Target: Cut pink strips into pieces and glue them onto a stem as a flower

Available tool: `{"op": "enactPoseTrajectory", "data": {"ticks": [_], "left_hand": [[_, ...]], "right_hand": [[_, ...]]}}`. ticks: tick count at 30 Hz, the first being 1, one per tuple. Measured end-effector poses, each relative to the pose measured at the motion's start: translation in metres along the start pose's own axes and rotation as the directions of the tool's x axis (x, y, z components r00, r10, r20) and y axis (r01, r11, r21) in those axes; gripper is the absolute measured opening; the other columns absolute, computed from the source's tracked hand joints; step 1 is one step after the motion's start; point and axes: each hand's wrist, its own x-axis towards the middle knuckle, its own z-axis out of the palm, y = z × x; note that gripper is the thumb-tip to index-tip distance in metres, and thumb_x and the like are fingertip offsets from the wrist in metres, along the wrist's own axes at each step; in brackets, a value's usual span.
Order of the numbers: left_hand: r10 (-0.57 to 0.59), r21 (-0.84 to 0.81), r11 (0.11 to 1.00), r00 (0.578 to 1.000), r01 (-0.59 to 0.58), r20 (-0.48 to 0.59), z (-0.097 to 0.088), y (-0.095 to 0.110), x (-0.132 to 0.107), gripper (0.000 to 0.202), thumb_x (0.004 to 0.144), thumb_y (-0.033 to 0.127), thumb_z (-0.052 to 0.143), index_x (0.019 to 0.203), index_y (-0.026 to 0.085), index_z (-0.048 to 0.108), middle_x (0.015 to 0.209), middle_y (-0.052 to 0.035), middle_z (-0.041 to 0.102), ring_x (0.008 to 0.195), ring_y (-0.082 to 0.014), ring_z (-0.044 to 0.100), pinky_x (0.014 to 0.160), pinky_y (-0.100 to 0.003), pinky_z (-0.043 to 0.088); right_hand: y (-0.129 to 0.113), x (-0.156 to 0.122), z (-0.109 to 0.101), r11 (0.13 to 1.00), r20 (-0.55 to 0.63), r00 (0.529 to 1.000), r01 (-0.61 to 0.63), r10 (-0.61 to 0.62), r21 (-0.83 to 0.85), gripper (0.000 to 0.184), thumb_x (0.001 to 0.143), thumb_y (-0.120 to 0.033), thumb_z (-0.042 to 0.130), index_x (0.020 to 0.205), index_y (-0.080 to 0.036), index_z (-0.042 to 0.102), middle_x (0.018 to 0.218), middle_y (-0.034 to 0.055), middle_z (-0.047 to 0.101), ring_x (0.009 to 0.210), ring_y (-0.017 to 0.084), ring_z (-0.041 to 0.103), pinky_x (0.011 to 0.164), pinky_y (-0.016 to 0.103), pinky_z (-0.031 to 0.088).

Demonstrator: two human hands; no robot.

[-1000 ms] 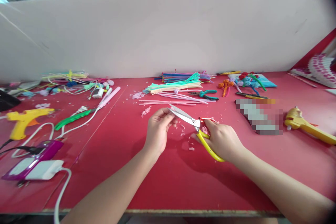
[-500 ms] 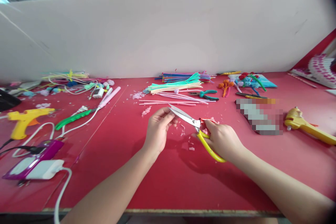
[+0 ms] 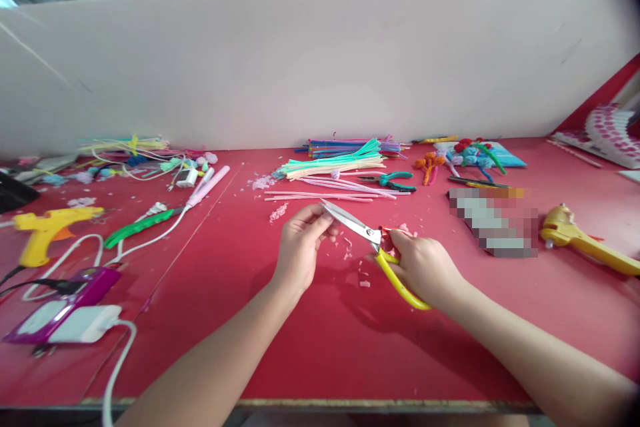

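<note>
My right hand [image 3: 425,267] is wrapped round the handles of a pair of scissors [image 3: 353,221], one grip yellow and one red. The blades point to the left and look closed or nearly so. Their tip lies at the fingers of my left hand [image 3: 303,240], which are pinched together. Whatever is between those fingers is too small or hidden to make out. Pink fluff scraps [image 3: 349,247] lie on the red table under the blades. Beyond the hands rest pink pipe cleaners [image 3: 320,196] and a bundle of mint green pipe cleaners [image 3: 335,161].
Pliers [image 3: 390,180] lie behind the hands. To the right are a yellow glue gun [image 3: 585,237] and orange pipe-cleaner shapes [image 3: 429,165]. On the left stand another yellow glue gun [image 3: 47,227], a green-handled tool [image 3: 140,227], a pink hair straightener [image 3: 210,185] and a purple power strip [image 3: 95,287] with cords.
</note>
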Motion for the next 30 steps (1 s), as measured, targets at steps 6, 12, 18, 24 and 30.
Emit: {"op": "enactPoseTrajectory", "data": {"ticks": [6,12,18,24,30], "left_hand": [[-0.002,0.008,1.0,1.0,0.002,-0.008,0.0,0.001,0.0,0.008,0.071,0.019,0.06,0.077,0.016,0.064,0.064,0.0007,0.058,0.057,-0.0072,0.05,0.053,-0.02,0.04],[-0.01,0.01,1.0,1.0,0.01,-0.019,0.002,0.003,0.0,0.008,0.07,0.019,0.061,0.076,0.015,0.062,0.064,0.0003,0.058,0.057,-0.0074,0.05,0.053,-0.02,0.04],[-0.052,0.02,0.998,0.996,0.053,-0.066,0.001,0.001,0.001,0.01,0.067,0.022,0.063,0.074,0.015,0.06,0.064,-0.0001,0.059,0.058,-0.0082,0.052,0.054,-0.02,0.04],[-0.212,0.104,0.972,0.977,0.209,0.021,0.0,-0.006,0.0,0.014,0.07,0.026,0.061,0.077,0.014,0.059,0.067,-0.0014,0.06,0.056,-0.0079,0.052,0.053,-0.02,0.04],[-0.334,0.372,0.908,0.873,0.195,0.357,0.006,-0.013,-0.009,0.018,0.075,0.031,0.055,0.075,0.014,0.06,0.065,-0.0022,0.057,0.055,-0.0104,0.053,0.056,-0.023,0.043]], "right_hand": [[0.001,0.001,0.001,1.0,-0.012,1.0,0.007,-0.007,-0.014,0.037,0.077,-0.054,0.04,0.071,-0.018,0.046,0.05,-0.0003,0.052,0.041,0.012,0.044,0.043,0.022,0.017],[0.0,0.001,0.001,1.0,-0.02,1.0,-0.009,0.009,-0.014,0.035,0.078,-0.052,0.04,0.069,-0.019,0.045,0.049,-0.0006,0.05,0.04,0.011,0.043,0.042,0.022,0.017],[-0.001,0.004,-0.004,0.997,-0.005,0.997,-0.078,0.078,0.008,0.033,0.079,-0.05,0.038,0.07,-0.019,0.047,0.05,0.0007,0.052,0.042,0.013,0.047,0.043,0.022,0.019],[0.001,0.006,-0.005,0.992,-0.024,0.993,-0.116,0.117,0.046,0.03,0.078,-0.049,0.04,0.081,-0.021,0.048,0.062,0.0016,0.058,0.05,0.016,0.053,0.045,0.023,0.022],[-0.004,0.004,-0.005,0.932,0.067,0.994,-0.102,0.084,0.347,0.019,0.079,-0.037,0.042,0.073,-0.02,0.049,0.06,0.0003,0.057,0.052,0.013,0.05,0.046,0.021,0.026]]}}
